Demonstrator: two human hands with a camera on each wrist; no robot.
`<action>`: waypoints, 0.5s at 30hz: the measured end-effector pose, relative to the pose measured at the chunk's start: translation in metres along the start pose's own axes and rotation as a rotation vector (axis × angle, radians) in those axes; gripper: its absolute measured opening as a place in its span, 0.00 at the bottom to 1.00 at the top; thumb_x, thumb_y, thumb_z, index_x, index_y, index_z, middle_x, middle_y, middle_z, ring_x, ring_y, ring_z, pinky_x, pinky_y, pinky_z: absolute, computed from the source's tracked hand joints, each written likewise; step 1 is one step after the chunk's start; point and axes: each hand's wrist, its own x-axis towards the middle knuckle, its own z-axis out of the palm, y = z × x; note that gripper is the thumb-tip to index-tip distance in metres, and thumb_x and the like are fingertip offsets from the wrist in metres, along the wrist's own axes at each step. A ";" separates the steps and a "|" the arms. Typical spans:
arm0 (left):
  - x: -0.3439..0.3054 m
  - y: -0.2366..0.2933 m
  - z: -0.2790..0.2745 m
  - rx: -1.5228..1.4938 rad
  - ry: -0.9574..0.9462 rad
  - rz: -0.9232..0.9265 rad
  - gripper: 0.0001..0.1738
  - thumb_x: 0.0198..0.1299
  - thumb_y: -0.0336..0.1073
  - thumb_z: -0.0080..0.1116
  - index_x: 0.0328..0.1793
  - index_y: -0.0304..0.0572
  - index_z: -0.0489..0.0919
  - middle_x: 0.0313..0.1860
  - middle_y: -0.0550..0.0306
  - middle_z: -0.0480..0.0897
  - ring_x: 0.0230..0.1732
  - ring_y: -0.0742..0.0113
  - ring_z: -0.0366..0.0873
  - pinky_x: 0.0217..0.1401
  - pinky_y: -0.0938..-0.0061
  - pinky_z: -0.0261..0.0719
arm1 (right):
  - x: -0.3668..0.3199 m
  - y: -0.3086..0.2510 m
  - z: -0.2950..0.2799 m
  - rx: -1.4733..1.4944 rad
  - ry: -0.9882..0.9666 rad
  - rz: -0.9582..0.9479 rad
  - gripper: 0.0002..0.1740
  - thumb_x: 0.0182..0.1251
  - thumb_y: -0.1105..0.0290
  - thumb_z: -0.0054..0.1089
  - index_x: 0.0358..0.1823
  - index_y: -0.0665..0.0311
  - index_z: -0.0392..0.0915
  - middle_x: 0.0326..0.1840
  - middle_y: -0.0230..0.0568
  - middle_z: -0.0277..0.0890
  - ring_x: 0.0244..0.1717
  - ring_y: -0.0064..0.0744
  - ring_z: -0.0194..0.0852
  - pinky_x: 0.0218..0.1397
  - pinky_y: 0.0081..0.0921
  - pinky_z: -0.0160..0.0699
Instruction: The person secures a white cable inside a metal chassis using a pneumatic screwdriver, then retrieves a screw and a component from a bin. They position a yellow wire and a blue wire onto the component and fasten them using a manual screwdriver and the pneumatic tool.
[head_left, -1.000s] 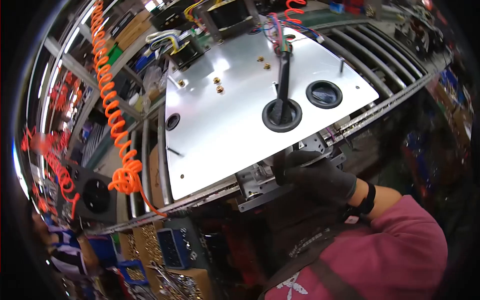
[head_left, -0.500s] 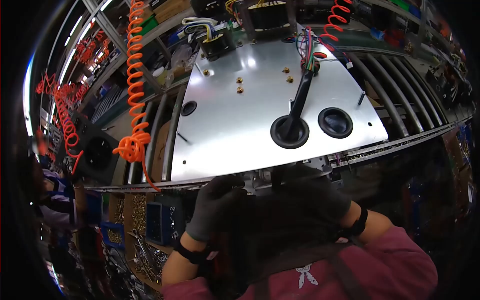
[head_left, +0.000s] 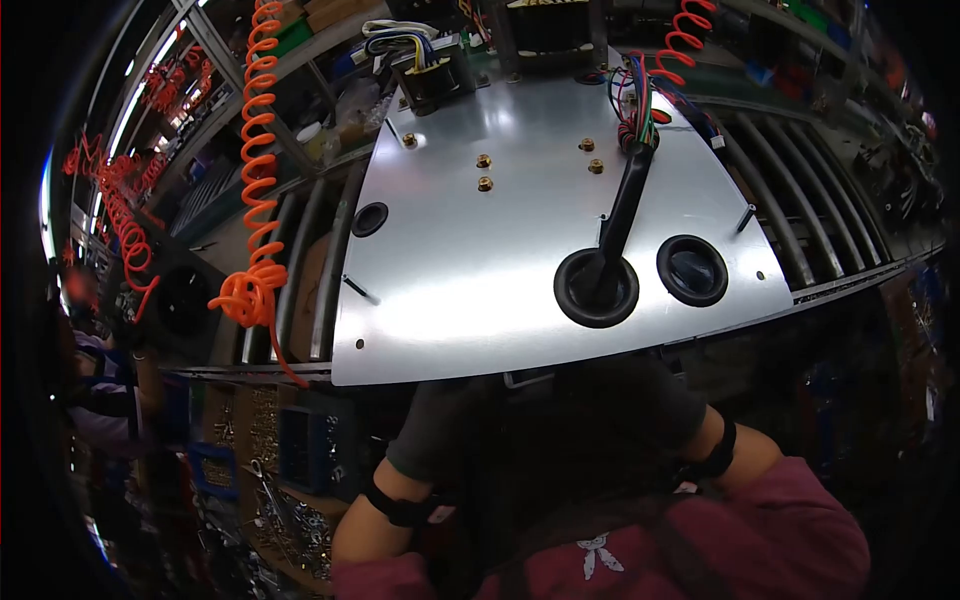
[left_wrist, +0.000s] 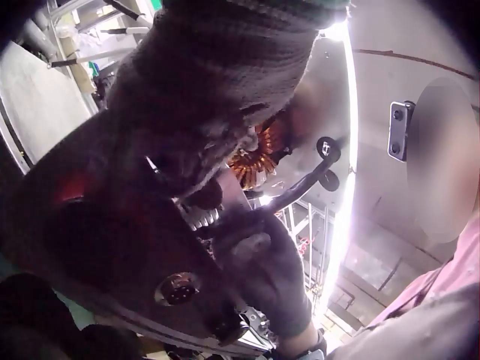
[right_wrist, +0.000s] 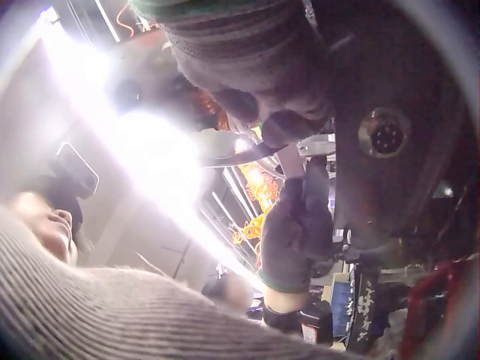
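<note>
In the head view, both dark-gloved hands reach beneath the front edge of a shiny metal plate [head_left: 480,290], their fingers hidden. The left hand [head_left: 430,430] is under the left half, the right hand [head_left: 655,405] under the right. Seen from the left wrist, the left hand [left_wrist: 217,82] grips the edge of a dark panel [left_wrist: 97,247] with a round connector [left_wrist: 178,289]; the right hand [left_wrist: 270,277] lies along that same edge. The right wrist view shows curled right fingers [right_wrist: 285,127] beside the panel [right_wrist: 375,202], and the left hand [right_wrist: 289,240] opposite. Copper windings [left_wrist: 255,157] show between them.
Two rubber grommets, the right one [head_left: 692,270] uncovered, a black sleeved cable [head_left: 625,205] and upright studs are on the plate. Transformers [head_left: 550,30] stand behind. Rollers [head_left: 790,200] flank it. An orange coiled hose [head_left: 260,150] hangs left, above parts bins [head_left: 305,450].
The left hand has come into the head view and gone under the plate's front edge. The plate now sits closer to the body, covering the metal bracket seen earlier beside the right hand.
</note>
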 end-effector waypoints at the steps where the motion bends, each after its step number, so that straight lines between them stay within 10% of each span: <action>1: 0.002 -0.001 0.000 0.016 -0.004 0.013 0.16 0.56 0.28 0.59 0.52 0.37 0.77 0.41 0.52 0.79 0.43 0.57 0.78 0.45 0.65 0.77 | -0.002 0.000 -0.002 0.226 -0.076 0.045 0.17 0.71 0.69 0.49 0.59 0.67 0.71 0.55 0.41 0.74 0.53 0.27 0.75 0.55 0.28 0.77; 5: 0.003 -0.002 -0.002 0.248 -0.011 0.241 0.20 0.48 0.33 0.62 0.49 0.39 0.79 0.40 0.49 0.78 0.46 0.47 0.75 0.46 0.58 0.74 | -0.003 -0.001 -0.002 0.509 -0.147 0.117 0.17 0.73 0.70 0.45 0.60 0.67 0.70 0.57 0.41 0.73 0.56 0.28 0.73 0.59 0.29 0.76; 8: 0.006 0.005 -0.005 1.227 0.031 0.801 0.19 0.47 0.35 0.63 0.48 0.41 0.81 0.40 0.48 0.79 0.45 0.49 0.77 0.45 0.59 0.75 | -0.007 -0.012 0.007 0.576 -0.199 0.083 0.18 0.74 0.70 0.44 0.62 0.68 0.68 0.59 0.42 0.72 0.58 0.29 0.71 0.62 0.31 0.73; 15: 0.018 -0.003 -0.017 0.969 -0.152 0.578 0.20 0.45 0.32 0.66 0.48 0.40 0.79 0.38 0.54 0.82 0.39 0.59 0.82 0.41 0.67 0.81 | -0.010 -0.014 0.013 0.539 -0.160 0.045 0.20 0.74 0.67 0.44 0.62 0.68 0.67 0.61 0.44 0.70 0.61 0.32 0.70 0.63 0.31 0.72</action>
